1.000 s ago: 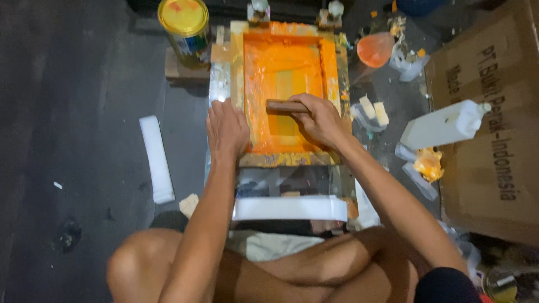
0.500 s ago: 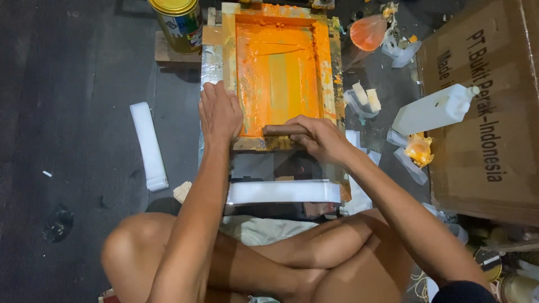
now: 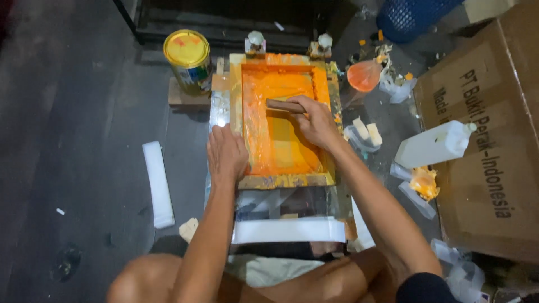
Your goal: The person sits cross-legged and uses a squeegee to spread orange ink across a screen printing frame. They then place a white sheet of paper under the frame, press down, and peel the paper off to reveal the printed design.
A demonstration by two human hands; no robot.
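Left hand (image 3: pixel 226 154) presses flat on the orange screen frame (image 3: pixel 286 180); right hand (image 3: pixel 317 120) grips a squeegee (image 3: pixel 282 105).

Squeegee (image 3: pixel 283 105) blade hidden behind right hand (image 3: pixel 319 120); cardboard box (image 3: pixel 483 140) cut off at right edge.

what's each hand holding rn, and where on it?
Right hand grips the wooden squeegee by its right end. Left hand lies flat on the screen frame, left edge.

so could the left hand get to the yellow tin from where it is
Probably yes. The left hand rests on the frame's left edge, and the yellow tin stands beyond it on a wooden block, with nothing between them.
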